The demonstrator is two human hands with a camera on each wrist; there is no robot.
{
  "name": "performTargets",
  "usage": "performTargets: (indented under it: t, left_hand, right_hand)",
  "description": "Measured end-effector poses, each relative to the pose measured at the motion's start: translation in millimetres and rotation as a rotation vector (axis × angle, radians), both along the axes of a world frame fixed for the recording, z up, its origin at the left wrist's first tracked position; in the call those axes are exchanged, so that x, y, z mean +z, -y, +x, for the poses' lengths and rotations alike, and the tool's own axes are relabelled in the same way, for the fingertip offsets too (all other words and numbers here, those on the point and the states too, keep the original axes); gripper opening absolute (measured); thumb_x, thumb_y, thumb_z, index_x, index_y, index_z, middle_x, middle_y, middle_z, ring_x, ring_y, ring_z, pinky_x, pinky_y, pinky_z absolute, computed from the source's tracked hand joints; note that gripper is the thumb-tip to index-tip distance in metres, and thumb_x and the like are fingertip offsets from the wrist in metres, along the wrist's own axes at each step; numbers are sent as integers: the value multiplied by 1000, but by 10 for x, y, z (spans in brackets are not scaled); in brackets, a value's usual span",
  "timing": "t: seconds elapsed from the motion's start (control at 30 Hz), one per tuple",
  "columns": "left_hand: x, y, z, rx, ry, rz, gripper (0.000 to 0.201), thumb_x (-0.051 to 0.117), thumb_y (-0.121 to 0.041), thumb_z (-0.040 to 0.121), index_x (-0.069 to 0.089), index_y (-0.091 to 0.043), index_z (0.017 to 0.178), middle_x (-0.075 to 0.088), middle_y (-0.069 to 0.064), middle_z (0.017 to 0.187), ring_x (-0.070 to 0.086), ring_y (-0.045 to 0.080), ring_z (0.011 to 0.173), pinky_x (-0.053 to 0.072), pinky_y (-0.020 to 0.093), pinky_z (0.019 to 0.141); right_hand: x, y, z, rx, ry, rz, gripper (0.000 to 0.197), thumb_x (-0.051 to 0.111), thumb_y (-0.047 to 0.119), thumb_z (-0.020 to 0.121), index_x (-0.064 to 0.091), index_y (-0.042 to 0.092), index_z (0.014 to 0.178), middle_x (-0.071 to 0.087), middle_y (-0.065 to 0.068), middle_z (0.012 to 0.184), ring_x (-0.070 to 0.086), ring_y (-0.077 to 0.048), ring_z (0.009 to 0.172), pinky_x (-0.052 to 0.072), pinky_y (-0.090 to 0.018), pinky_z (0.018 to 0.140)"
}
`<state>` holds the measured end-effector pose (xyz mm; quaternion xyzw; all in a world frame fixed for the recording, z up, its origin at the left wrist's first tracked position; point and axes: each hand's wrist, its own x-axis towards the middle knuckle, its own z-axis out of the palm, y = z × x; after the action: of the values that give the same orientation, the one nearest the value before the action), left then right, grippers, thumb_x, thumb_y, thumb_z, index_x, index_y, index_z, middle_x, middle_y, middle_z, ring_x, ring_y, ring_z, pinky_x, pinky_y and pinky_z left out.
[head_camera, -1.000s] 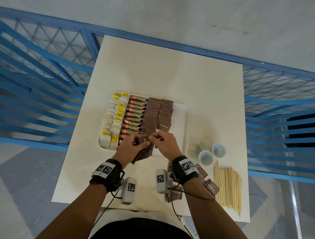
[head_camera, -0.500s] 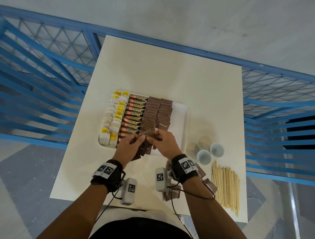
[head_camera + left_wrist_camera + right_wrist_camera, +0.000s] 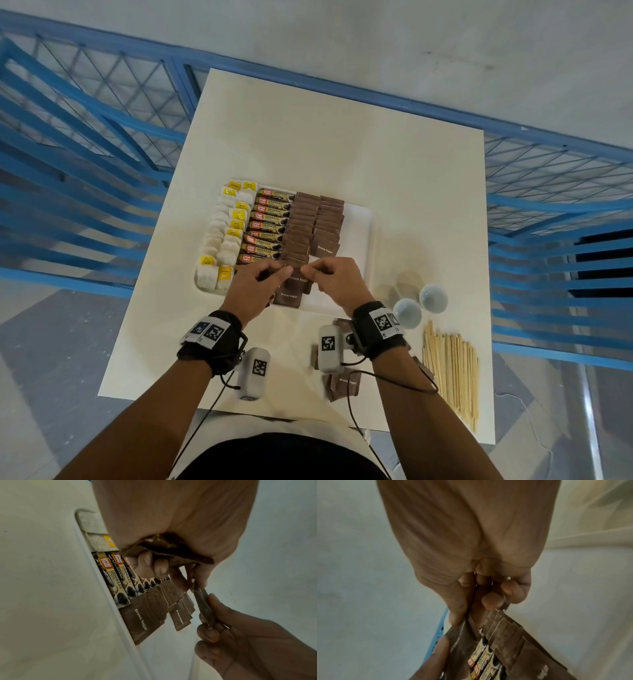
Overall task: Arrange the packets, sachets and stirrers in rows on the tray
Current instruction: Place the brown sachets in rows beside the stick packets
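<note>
Left hand: clamped on a small bundle of brown sugar sachets, fingers curled around it, above the near edge of the tray.
Right hand: pinching one single sachet by its edge, thumb against fingertips; other end of this sachet at the left fingertips.
Held sachet, direction: directly between both hands, long axis left to right, same as the sachets already lying in rows.
Target place: near end of the right brown row, just beyond the right hand and a little to its right; this row shorter than the left brown row.
Nearer hand: right, judged better for placing; left only as supplier.
Other rows: coffee sticks and tea bags, left side of tray.
Still off tray: stirrers and loose sachets, near table edge, by the right forearm.
</note>
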<state>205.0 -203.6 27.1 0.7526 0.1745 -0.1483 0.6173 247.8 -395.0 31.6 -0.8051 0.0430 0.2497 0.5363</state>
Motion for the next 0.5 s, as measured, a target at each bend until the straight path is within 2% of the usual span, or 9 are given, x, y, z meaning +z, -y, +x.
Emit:
performTargets:
  t: [0.07, 0.13, 0.2, 0.37, 0.47, 0.5]
  left_hand:
    - [-19, 22, 13, 17, 19, 16, 12, 70, -25, 98, 70, -22, 86, 66, -13, 71, 59, 4, 65, 49, 23, 58]
    - [-47, 41, 24, 43, 34, 33, 12, 69, -27, 98, 69, -22, 87, 70, -4, 80, 64, 14, 76, 56, 37, 71]
    - [-27, 59, 36, 64, 46, 60, 14, 69, -27, 98, 67, -22, 85, 68, -2, 80, 63, 16, 77, 56, 43, 76]
    - [-14, 55, 33, 34, 45, 114, 13, 67, -31, 99, 67, -21, 90, 71, 0, 83, 66, 17, 78, 58, 37, 74]
    - [60, 100, 23, 39, -29, -19, 11, 69, -28, 98, 71, -20, 91, 70, -11, 69, 61, 2, 62, 51, 24, 62]
    - [87, 109, 6, 29, -55, -73, 10, 71, -27, 97, 72, -19, 90, 70, -11, 67, 60, 0, 59, 48, 20, 60]
  right_hand:
    - [-24, -27, -21, -82, -39, 41, 8, 73, 21, 93, 79, 17, 90, 69, -6, 68, 55, -8, 56, 46, -26, 61]
    - [-35, -67, -44, -127, -63, 63, 11, 71, 23, 94, 79, 17, 90, 69, -15, 69, 54, -14, 56, 45, -30, 59]
    - [-22, -88, -54, -158, -74, 81, 10, 72, 26, 93, 78, 18, 90, 72, -16, 75, 57, -17, 58, 48, -32, 59]
    - [-4, -43, -66, -169, -95, 125, 10, 77, 24, 89, 76, 15, 90, 74, -15, 78, 61, -21, 62, 50, -34, 62]
    - [-12, -20, -47, -205, -84, 112, 12, 80, 24, 86, 77, 13, 90, 76, -10, 78, 61, -17, 59, 50, -28, 60]
    - [-12, -12, -39, -212, -82, 107, 13, 81, 24, 85, 77, 12, 90, 76, -8, 78, 61, -16, 59, 50, -26, 58]
